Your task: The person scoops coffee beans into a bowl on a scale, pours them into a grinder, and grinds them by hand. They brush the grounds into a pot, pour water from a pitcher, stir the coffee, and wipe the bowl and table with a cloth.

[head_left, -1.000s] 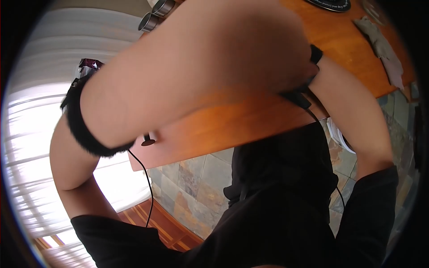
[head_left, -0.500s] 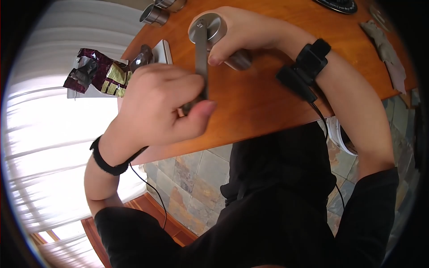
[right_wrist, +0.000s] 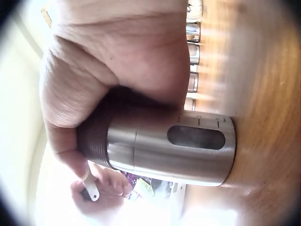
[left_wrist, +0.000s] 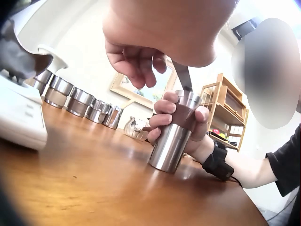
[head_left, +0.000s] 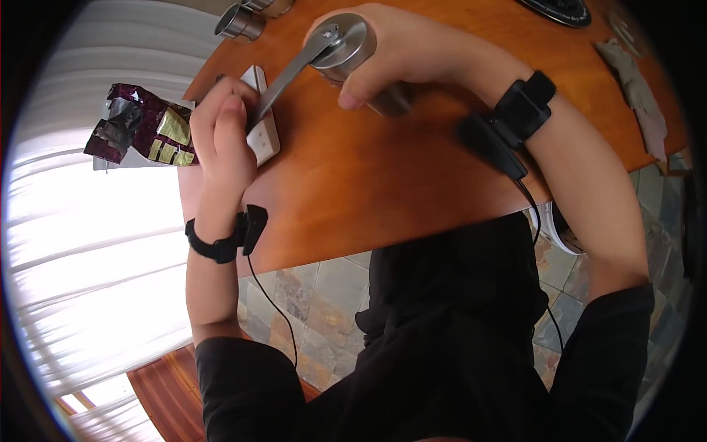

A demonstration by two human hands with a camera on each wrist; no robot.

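Grinder (head_left: 361, 55): a steel cylinder with a dark ribbed band near its top and an oval window low on its body, standing upright on the orange wooden table (head_left: 412, 177). Half a second ago its long flat crank (head_left: 287, 74) pointed toward the person; it now points out to the left, toward the white scale (head_left: 264, 129) and the crumpled purple bag (head_left: 140, 125) at the table's edge. The left hand (head_left: 221, 136) has swung with it, fingers curled round the crank's knob. The right hand (head_left: 412, 51) stays wrapped round the ribbed band, thumb on the near side. Small steel canisters (left_wrist: 77, 99) line the far edge.
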